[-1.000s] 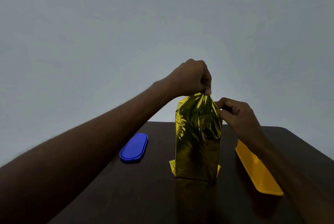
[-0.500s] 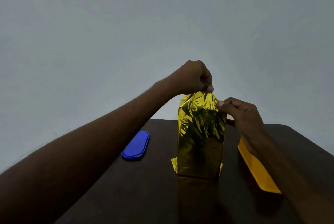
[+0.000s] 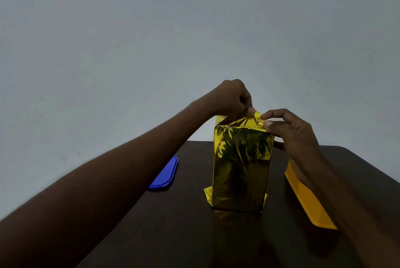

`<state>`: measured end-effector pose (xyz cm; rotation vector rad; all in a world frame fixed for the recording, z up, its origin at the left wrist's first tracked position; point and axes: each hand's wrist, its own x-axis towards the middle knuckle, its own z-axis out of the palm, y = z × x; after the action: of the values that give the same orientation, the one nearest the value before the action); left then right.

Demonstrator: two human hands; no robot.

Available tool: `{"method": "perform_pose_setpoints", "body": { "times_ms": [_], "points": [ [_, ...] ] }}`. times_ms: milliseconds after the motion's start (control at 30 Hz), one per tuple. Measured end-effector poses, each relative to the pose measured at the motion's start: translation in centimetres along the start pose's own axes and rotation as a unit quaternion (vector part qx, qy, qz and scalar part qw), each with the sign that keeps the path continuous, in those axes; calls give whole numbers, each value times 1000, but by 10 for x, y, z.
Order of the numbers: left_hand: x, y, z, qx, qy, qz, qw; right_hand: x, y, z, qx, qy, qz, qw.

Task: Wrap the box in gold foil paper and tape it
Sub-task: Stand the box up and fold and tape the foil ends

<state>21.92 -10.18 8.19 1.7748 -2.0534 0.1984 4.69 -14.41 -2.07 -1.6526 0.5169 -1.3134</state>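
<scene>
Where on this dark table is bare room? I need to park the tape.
Bare room: the dark wooden table in front of the upright gold-foil-wrapped box, and between it and the blue oval lid. Crowded: the right side, where the forearm crosses the flat yellow lid.

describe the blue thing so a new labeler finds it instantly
Start at the dark table and the upright gold-wrapped box at its middle. The blue lid lies flat on the table left of the box, apart from it. It is the only blue item; the flat piece right of the box is yellow.
</scene>
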Motion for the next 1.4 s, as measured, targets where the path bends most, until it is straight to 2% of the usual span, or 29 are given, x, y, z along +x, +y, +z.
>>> {"method": "perform_pose_setpoints", "body": {
  "times_ms": [133,433,600,733,933,1100,1400],
  "points": [
    [2,-4,1,-5,-7,3,1000,-2,-3,-1,19,-21,0,1000],
    [4,-11,2,-7,-13,-3,1000,3,-3,-1,-12,-48,-17,999],
    [7,-8,2,4,-45,-12,999,3,-1,-5,-63,-67,-64,994],
    [8,-10,-2,-17,-68,-19,997,1,0,-4,-80,-52,-85,992],
    [-1,-14,-9,-139,-111,-2,984,1,-2,-3,-76,-32,-58,995],
    [-1,-12,-16,-129,-108,33,985,0,-2,-2,-71,-31,-49,996],
    [-2,-6,-31,-101,-131,24,986,2,1,-2,-78,-28,-24,996]
  ]
}}
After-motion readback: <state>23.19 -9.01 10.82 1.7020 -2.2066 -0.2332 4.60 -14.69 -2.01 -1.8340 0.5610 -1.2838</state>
